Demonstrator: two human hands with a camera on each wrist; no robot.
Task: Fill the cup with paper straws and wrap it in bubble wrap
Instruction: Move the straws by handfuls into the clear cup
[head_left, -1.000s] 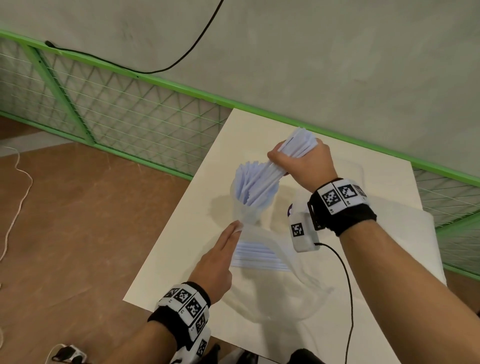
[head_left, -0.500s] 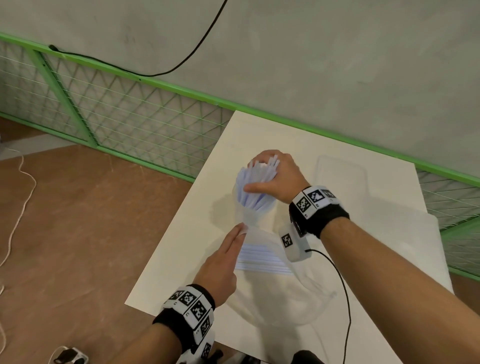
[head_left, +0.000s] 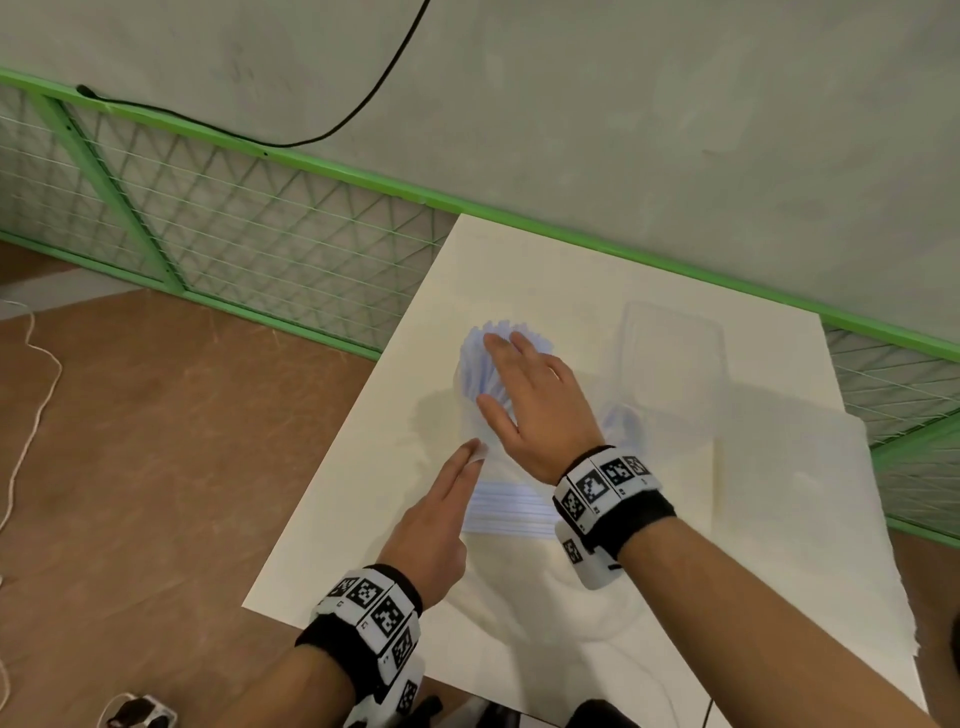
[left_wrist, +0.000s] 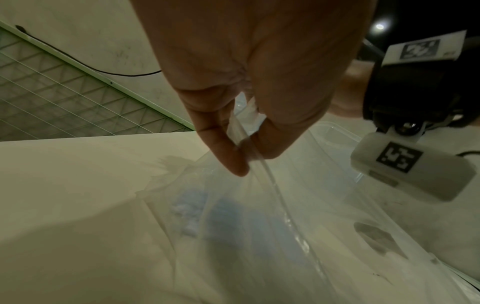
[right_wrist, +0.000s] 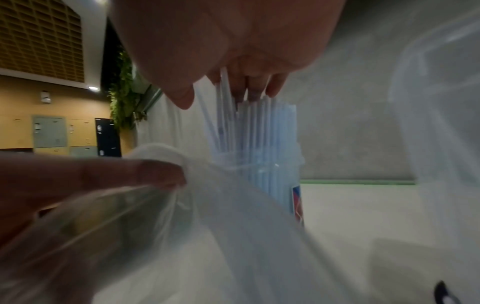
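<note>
Straws pressed level in the cup (right_wrist: 262, 174)

The right hand (head_left: 535, 410) is laid flat on the paper straws (right_wrist: 249, 127); beside the cup, the plastic bag (left_wrist: 259, 226) is pinched open by the left hand (head_left: 439, 525).

A second ago my right hand (head_left: 535, 400) gripped the fanned paper straws (head_left: 480, 358) by their tops, tilted out of the cup (right_wrist: 259, 176); now they stand gathered upright in it; my fingers have flattened on their ends.
</note>
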